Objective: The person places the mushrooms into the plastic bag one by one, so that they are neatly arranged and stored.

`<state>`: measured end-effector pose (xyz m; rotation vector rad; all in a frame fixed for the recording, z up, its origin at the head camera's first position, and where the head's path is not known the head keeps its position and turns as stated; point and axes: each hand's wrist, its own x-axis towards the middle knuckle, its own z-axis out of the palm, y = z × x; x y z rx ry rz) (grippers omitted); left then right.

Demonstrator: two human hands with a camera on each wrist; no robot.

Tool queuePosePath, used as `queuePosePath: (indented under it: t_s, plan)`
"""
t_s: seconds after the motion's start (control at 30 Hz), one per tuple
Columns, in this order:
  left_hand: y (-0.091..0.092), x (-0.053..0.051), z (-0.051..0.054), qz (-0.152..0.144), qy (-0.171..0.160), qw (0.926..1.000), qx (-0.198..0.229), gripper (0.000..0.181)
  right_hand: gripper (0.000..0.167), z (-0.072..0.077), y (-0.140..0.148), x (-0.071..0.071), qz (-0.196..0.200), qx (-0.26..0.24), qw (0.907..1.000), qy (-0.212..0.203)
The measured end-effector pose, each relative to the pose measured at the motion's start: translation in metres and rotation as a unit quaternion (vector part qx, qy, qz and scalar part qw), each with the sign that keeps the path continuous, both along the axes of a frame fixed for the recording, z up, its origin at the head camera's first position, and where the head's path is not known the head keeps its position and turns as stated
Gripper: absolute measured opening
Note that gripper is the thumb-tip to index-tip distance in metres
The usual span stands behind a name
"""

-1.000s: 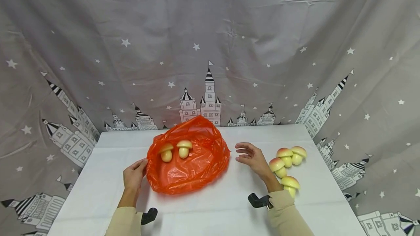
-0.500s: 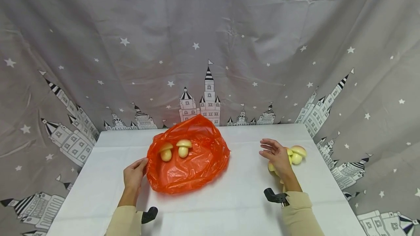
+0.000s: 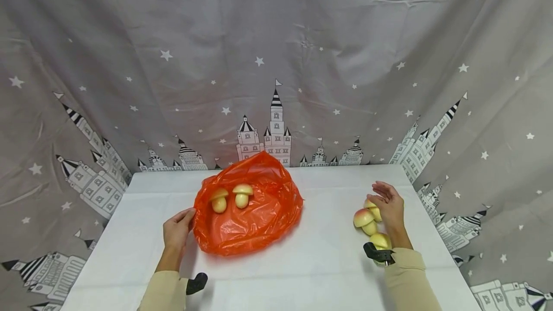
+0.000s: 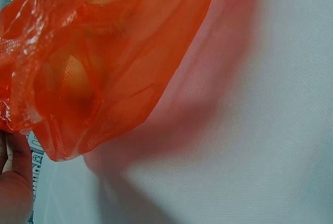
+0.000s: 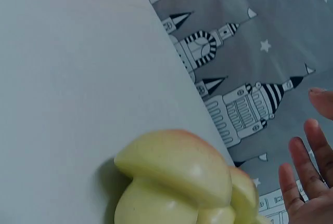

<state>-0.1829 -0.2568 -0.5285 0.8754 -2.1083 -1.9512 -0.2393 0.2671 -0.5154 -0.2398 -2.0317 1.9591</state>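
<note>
A red plastic bag point(image 3: 255, 224) lies with its mouth spread wide, and two toy mushrooms point(image 3: 243, 197) are inside. My left hand point(image 3: 176, 232) pinches the bag's left rim; in the left wrist view the bag point(image 4: 119, 68) hides most of the fingers. At the right, my right hand point(image 3: 390, 208) hovers over the yellow toy mushrooms point(image 3: 365, 221) with its fingers apart, holding nothing. It covers part of that cluster. From the right wrist, a mushroom point(image 5: 171, 167) with a reddish-tinged cap shows close up, with the spread hand point(image 5: 315, 177) beyond it.
A white table point(image 3: 276, 282) carries everything. Behind and around it hangs a grey curtain point(image 3: 259, 28) printed with castles and stars. The front mushroom point(image 3: 380, 241) lies partly behind the black wrist camera mount point(image 3: 378, 253).
My right hand has moved right, from beside the bag to above the loose mushrooms. The left hand and the bag have stayed in place.
</note>
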Motion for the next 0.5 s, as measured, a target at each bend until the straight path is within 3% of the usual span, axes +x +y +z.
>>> queuePosePath:
  t_s: [0.4,0.5]
  plan:
    - [0.001,-0.001,0.0,0.005,0.015,0.9998,0.012,0.049,0.037,-0.015,0.027,0.001,-0.127,0.038,0.9911,-0.006]
    - [0.001,0.0,0.001,0.011,0.009,0.9999,0.01,0.047,0.032,-0.017,0.035,0.003,-0.148,0.056,0.9869,-0.03]
